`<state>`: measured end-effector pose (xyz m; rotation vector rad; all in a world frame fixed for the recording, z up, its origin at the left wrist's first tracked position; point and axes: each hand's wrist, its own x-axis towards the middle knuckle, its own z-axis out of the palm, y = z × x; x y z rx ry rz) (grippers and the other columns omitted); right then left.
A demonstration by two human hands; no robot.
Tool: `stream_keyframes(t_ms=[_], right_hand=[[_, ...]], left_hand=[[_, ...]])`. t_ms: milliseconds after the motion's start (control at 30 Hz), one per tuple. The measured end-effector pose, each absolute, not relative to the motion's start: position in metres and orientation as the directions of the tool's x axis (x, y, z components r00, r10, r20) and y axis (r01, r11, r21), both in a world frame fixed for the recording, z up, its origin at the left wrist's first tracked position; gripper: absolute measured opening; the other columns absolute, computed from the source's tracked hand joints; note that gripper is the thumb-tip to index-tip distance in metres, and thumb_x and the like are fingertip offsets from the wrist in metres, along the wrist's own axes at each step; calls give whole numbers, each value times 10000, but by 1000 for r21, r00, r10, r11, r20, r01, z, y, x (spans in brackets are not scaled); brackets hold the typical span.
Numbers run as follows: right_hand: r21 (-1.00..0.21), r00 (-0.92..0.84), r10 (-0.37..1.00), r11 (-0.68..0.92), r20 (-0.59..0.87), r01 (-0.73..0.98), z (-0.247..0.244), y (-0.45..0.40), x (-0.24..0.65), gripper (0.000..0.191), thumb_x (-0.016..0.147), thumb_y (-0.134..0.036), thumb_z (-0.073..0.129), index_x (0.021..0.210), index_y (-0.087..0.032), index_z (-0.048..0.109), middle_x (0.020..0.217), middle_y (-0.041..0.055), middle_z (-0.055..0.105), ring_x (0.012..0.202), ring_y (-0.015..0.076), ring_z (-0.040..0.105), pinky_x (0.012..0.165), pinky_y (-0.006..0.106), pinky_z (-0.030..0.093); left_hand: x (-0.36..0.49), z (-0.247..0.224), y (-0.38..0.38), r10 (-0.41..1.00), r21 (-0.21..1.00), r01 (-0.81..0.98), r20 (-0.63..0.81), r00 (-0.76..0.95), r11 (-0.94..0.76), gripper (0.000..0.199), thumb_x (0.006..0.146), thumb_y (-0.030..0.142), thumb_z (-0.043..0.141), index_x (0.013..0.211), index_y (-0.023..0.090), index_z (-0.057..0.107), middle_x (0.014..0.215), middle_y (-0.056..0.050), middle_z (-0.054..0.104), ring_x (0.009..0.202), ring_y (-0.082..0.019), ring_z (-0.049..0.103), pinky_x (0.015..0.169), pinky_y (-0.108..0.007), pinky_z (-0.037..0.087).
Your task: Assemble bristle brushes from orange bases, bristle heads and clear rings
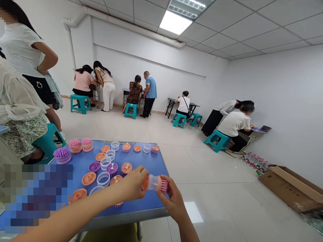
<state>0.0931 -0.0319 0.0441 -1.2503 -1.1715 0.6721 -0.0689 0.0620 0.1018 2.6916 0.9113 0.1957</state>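
Two hands w/ fingers closed: L hand [135, 181] grips orange cap [145, 183], R hand [173, 201] grips pink brush head [163, 184]. Clear ring [153, 182] sits btwn, above blue table [148, 164].

White walls [272, 87] all around, a pipe [131, 23] running high along one; bright ceiling light [176, 22] above, glossy pale floor tiles [186, 161] catching its glow; teal stools [218, 140] beside small desks, open cardboard box [290, 188] at right.

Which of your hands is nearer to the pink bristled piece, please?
The right hand: its fingers hold the pink bristled piece. The left hand is beyond the clear ring, holding the orange cap.
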Motion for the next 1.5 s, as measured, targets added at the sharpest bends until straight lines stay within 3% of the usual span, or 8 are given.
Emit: stream_keyframes(t_ms=[233,433,533,667,767,1133,1300,1500], right_hand=[[-822,102,896,345,432,452,50,-34,91,423,726,-98,580,1125,-235,545,1110,58,579,1025,215,558,877,327,469],[-781,45,885,385,464,492,55,-34,90,454,723,-72,555,1139,-251,519,1116,58,564,1028,207,559,881,338,471],[-802,46,887,392,459,451,54,-35,92,442,740,-85,556,1145,-258,507,1118,55,559,1031,201,556,883,333,470],[-826,48,896,384,440,412,54,-36,93,444,745,-94,568,1154,-255,508,1149,61,552,1056,207,550,899,336,463],[-832,44,900,382,435,403,55,-36,93,447,731,-94,586,1146,-249,522,1169,69,552,1089,219,538,919,344,454],[-840,-27,914,384,405,383,58,-36,96,432,726,-79,594,1118,-252,534,1192,77,532,1105,212,521,930,352,440],[-856,-21,917,379,398,352,57,-35,95,423,734,-88,589,1122,-245,526,1185,80,527,1081,210,530,883,331,468],[-917,26,948,299,317,264,49,-32,95,387,774,-187,600,1147,-232,505,1060,61,576,917,186,583,800,307,497]], left_hand=[[-74,88,59,636,354,605,-36,771,-713,310,618,133,583,906,182,480,914,-64,611,831,-253,603,664,-319,463],[-81,94,54,646,468,577,-16,763,-670,333,666,158,560,990,201,495,982,-39,623,911,-221,598,736,-306,473],[-84,93,52,668,695,480,1,744,-535,391,661,206,611,1036,208,502,1056,-32,603,971,-196,578,827,-294,473],[-86,77,54,698,967,230,-86,711,-114,584,581,195,680,1129,169,481,1052,-65,605,951,-208,592,835,-316,488],[-86,66,54,694,989,151,-109,712,1,630,579,230,699,1166,159,480,1003,-60,629,894,-215,599,800,-342,488],[-87,69,53,655,992,110,-128,745,69,531,597,283,712,1082,143,546,899,-23,618,847,-195,569,764,-315,460],[-87,68,51,681,986,161,-94,726,-36,596,595,241,701,1153,164,506,1032,-66,627,930,-230,590,835,-353,476],[-89,63,50,670,825,220,236,704,-521,490,693,200,630,1174,233,540,1208,-72,578,1116,-256,531,951,-382,444]])
